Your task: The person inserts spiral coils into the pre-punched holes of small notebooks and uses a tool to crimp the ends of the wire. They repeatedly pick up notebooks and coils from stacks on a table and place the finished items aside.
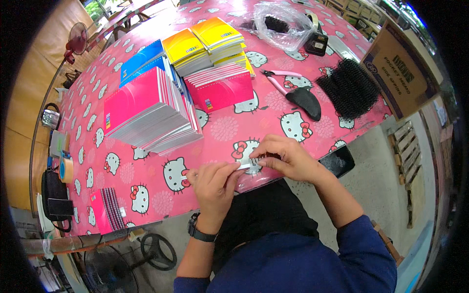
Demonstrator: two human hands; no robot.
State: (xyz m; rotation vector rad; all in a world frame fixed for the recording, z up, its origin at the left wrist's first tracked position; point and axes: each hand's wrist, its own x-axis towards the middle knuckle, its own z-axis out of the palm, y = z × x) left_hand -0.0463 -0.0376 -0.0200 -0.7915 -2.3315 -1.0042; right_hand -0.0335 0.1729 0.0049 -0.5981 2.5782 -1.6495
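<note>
Left hand [213, 177] gripping white-edged notepad [244, 166]; right hand [286, 157] pinching spiral coil [254, 160], pad's two o'clock. Coil might snag if pad tilts.

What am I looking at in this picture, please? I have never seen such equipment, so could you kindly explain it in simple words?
There is no robot here. The picture comes from the left one of two wide cameras worn on a person's head, looking down, so straight edges bend toward the rim. Left in the picture is the person's own left.

The two bare hands are at the near edge of a table with a pink patterned cover. The left hand holds a thin white-edged pad; the right hand pinches a small dark coil at its end.

Beyond them are pink notepads, blue notepads and yellow notepads. To the right lie pink-handled pliers and a pile of black coils.
</note>
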